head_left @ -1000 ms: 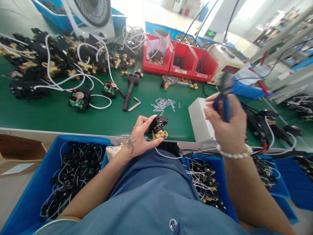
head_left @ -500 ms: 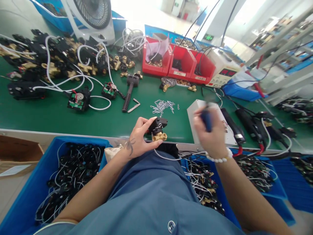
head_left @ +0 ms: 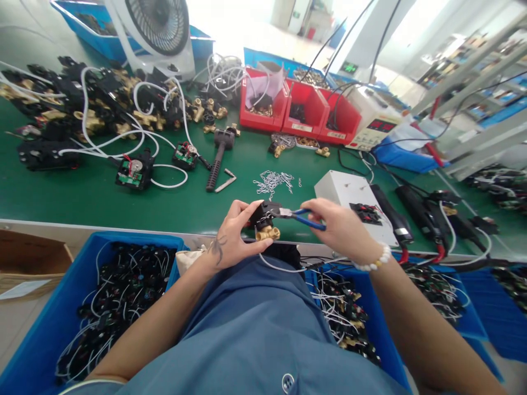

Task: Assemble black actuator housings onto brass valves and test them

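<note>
While left hand [head_left: 235, 235] pinches valve [head_left: 263, 223] between fingertips, right hand [head_left: 345, 229] clasping pliers [head_left: 286, 213]

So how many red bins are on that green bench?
3, side by side: the left bin, with paper inside; the middle bin; the right bin, beside the display unit. No others show.

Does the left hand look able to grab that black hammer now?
Probably not: the left hand is holding the brass-and-black valve. Nothing seems to block the way to the black hammer, though, so setting the valve down might suffice.
</note>
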`<state>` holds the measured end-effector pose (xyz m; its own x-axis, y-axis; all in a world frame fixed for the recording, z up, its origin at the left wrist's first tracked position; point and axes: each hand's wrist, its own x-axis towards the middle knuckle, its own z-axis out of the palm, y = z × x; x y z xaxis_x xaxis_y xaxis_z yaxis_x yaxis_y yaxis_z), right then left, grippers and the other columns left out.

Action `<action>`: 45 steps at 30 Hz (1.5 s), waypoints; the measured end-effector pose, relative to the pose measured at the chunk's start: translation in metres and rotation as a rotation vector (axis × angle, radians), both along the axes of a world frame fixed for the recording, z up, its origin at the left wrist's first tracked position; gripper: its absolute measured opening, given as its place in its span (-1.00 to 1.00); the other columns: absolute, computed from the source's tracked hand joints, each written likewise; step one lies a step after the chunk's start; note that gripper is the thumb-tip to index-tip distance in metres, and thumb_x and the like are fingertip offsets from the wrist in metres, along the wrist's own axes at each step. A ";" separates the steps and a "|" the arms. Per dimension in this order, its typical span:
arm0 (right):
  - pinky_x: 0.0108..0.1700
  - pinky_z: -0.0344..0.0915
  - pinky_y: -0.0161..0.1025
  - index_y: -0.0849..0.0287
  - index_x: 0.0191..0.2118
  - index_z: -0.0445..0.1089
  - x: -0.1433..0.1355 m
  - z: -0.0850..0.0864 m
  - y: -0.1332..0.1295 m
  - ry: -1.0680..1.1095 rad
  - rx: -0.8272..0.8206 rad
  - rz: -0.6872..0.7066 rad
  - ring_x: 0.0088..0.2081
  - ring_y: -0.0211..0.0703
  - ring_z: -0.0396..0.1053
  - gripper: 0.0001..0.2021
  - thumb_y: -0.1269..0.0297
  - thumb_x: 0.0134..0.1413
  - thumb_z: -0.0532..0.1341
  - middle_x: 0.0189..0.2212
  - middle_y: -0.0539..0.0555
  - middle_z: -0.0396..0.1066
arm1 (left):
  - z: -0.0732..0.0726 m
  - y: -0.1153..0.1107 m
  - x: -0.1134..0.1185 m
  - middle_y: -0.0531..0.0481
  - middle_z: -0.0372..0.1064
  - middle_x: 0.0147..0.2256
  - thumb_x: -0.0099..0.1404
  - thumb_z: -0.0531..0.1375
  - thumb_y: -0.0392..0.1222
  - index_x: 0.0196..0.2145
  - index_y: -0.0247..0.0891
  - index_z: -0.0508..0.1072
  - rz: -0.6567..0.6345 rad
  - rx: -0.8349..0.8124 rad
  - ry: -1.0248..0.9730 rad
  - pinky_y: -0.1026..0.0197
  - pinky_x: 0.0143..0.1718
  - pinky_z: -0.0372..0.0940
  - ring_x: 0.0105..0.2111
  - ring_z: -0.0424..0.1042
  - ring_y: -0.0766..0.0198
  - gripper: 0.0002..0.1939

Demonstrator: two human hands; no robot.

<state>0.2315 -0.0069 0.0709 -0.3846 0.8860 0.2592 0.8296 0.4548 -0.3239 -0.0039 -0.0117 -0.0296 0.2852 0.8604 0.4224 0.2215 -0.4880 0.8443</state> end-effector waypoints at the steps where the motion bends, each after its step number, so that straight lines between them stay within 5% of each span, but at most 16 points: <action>1: -0.37 0.29 -0.24 0.09 -0.25 0.37 0.000 0.004 0.001 0.068 0.095 -0.059 -0.45 -0.20 0.33 -0.88 0.37 0.03 0.19 -0.42 0.02 0.38 | 0.000 0.000 0.000 -0.06 0.18 -0.11 0.15 0.36 -0.08 0.25 -0.18 0.28 0.000 0.005 0.003 0.10 -0.11 0.50 -0.09 0.32 0.18 -0.26; 3: -0.31 0.33 -0.19 0.08 -0.14 0.31 0.000 0.007 0.002 0.301 0.358 -0.242 -0.40 -0.17 0.34 -0.86 0.29 0.16 0.15 -0.34 0.05 0.37 | 0.001 0.000 0.000 -0.06 0.19 -0.11 0.14 0.36 -0.08 0.24 -0.21 0.28 -0.002 0.019 0.017 0.10 -0.10 0.49 -0.09 0.32 0.18 -0.26; 5: -0.29 0.34 -0.16 0.08 -0.03 0.25 -0.001 0.003 0.001 0.394 0.447 -0.329 -0.37 -0.14 0.35 -0.80 0.25 0.28 0.02 -0.29 0.09 0.36 | 0.002 0.000 0.001 -0.07 0.19 -0.12 0.13 0.37 -0.08 0.24 -0.22 0.29 -0.003 0.024 0.033 0.10 -0.10 0.49 -0.10 0.32 0.18 -0.26; 9: -0.38 0.27 -0.22 0.08 -0.10 0.36 0.002 -0.007 -0.004 0.033 0.049 -0.047 -0.43 -0.16 0.35 -0.80 0.32 0.14 0.12 -0.38 0.04 0.41 | 0.002 0.000 0.000 -0.07 0.19 -0.12 0.14 0.36 -0.08 0.24 -0.24 0.28 -0.002 0.023 0.041 0.11 -0.11 0.49 -0.10 0.32 0.18 -0.26; 11: -0.39 0.26 -0.24 0.09 -0.20 0.40 0.004 -0.004 -0.004 -0.019 0.013 0.000 -0.44 -0.18 0.35 -0.84 0.35 0.05 0.19 -0.42 0.02 0.41 | 0.001 0.000 0.000 -0.07 0.19 -0.12 0.14 0.36 -0.08 0.24 -0.26 0.28 0.003 0.024 0.027 0.12 -0.12 0.49 -0.10 0.31 0.18 -0.26; 16: -0.36 0.27 -0.22 0.07 -0.13 0.29 0.000 0.002 -0.004 0.448 0.454 -0.294 -0.46 -0.22 0.28 -0.88 0.26 0.20 0.14 -0.38 -0.02 0.32 | 0.001 0.000 0.001 -0.05 0.19 -0.14 0.13 0.37 -0.08 0.24 -0.19 0.29 0.000 0.032 0.032 0.11 -0.13 0.49 -0.11 0.32 0.19 -0.26; 21: -0.44 0.18 -0.25 0.11 -0.24 0.36 -0.002 -0.002 -0.006 -0.078 -0.063 0.024 -0.49 -0.21 0.28 -0.81 0.46 -0.02 0.17 -0.45 0.00 0.36 | 0.002 0.000 0.001 -0.06 0.20 -0.13 0.14 0.36 -0.09 0.23 -0.23 0.29 -0.004 0.036 0.040 0.11 -0.11 0.48 -0.11 0.32 0.19 -0.27; 26: -0.35 0.26 -0.23 0.09 -0.18 0.32 -0.002 -0.002 -0.008 0.312 0.354 -0.268 -0.43 -0.20 0.30 -0.91 0.31 0.19 0.13 -0.36 0.04 0.37 | 0.003 0.000 0.001 -0.06 0.19 -0.12 0.14 0.37 -0.08 0.24 -0.20 0.28 0.000 0.047 0.044 0.11 -0.11 0.48 -0.11 0.32 0.18 -0.27; 31: -0.38 0.23 -0.24 0.11 -0.25 0.35 -0.004 -0.009 -0.010 -0.060 -0.093 -0.034 -0.44 -0.18 0.34 -0.82 0.46 0.00 0.14 -0.41 0.03 0.40 | 0.003 -0.001 -0.001 -0.07 0.20 -0.12 0.15 0.35 -0.09 0.23 -0.24 0.28 -0.006 0.035 0.048 0.11 -0.11 0.48 -0.11 0.32 0.18 -0.28; 35: -0.34 0.27 -0.23 0.12 -0.15 0.32 0.001 -0.016 -0.004 0.077 0.096 -0.293 -0.44 -0.18 0.34 -0.87 0.25 0.21 0.14 -0.42 0.03 0.39 | 0.001 -0.002 0.001 -0.08 0.20 -0.12 0.14 0.36 -0.08 0.23 -0.28 0.29 0.009 0.045 0.041 0.12 -0.13 0.48 -0.11 0.33 0.18 -0.26; 37: -0.38 0.27 -0.22 0.15 -0.14 0.34 0.005 -0.029 0.001 -0.016 0.041 -0.334 -0.46 -0.14 0.33 -0.73 0.05 0.23 0.18 -0.46 0.03 0.37 | 0.001 -0.002 0.002 -0.10 0.20 -0.11 0.14 0.35 -0.07 0.23 -0.31 0.29 0.028 0.062 0.052 0.11 -0.12 0.48 -0.10 0.33 0.17 -0.26; 41: -0.17 0.39 -0.01 0.22 -0.12 0.43 0.007 -0.050 0.011 -0.252 -0.069 -0.222 -0.21 0.10 0.44 -0.59 -0.03 0.09 0.32 -0.27 0.23 0.43 | 0.003 -0.004 0.001 -0.10 0.20 -0.10 0.14 0.35 -0.04 0.25 -0.26 0.28 0.087 0.078 0.117 0.04 -0.04 0.46 -0.09 0.33 0.14 -0.25; 45: 0.04 0.37 0.01 0.11 -0.04 0.45 -0.012 -0.033 0.014 0.093 -0.021 -0.019 -0.03 0.01 0.41 -0.74 0.15 0.19 0.28 -0.06 0.19 0.41 | 0.005 -0.004 -0.001 -0.10 0.21 -0.10 0.15 0.34 -0.03 0.25 -0.24 0.28 0.101 0.113 0.159 0.02 -0.03 0.44 -0.09 0.33 0.12 -0.26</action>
